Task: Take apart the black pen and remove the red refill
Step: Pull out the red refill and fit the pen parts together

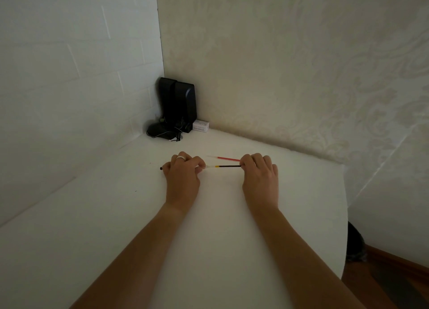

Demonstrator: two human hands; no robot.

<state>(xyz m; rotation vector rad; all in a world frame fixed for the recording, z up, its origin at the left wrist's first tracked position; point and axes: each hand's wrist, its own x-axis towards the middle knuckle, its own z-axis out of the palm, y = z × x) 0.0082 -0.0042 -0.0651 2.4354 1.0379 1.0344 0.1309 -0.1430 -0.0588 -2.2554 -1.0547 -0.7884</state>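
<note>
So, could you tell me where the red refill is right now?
The red refill lies on the white table, just beyond the dark refill stretched between both hands.

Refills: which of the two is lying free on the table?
The red refill, lying beyond the hands. The dark refill is held between the left hand and right hand.

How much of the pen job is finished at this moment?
Done: a red refill lies on the white table, apart from the hands. In hand: the left hand grips the pen barrel, the right hand pinches a dark refill stretched between them. Left: pulling it free.
</note>
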